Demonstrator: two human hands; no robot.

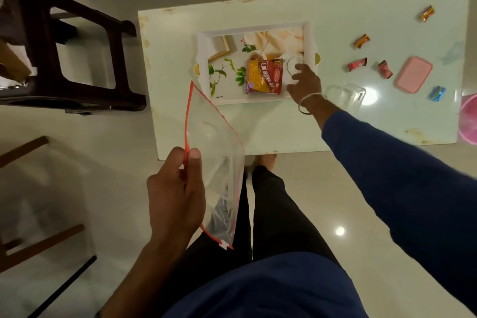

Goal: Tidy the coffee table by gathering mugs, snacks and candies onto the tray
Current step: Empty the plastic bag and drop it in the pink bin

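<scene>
1. Resting my right hand on the white mug in the tray, I cannot tell if my fingers wrap it.
2. It looks hard and breakable (hold its sides).
3. My left hand pinches a floppy, light zip bag.
4. On the snack packet, I read "ALOO BHUJIA".
5. Small candies wait on the table.

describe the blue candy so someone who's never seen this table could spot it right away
Start at the pale coffee table and go to its right end, past the printed tray. Just to the right of and nearer than the pink lid lies the blue candy, close to the table's right edge. It is the only blue wrapper; the other four loose candies are red or orange.
</scene>
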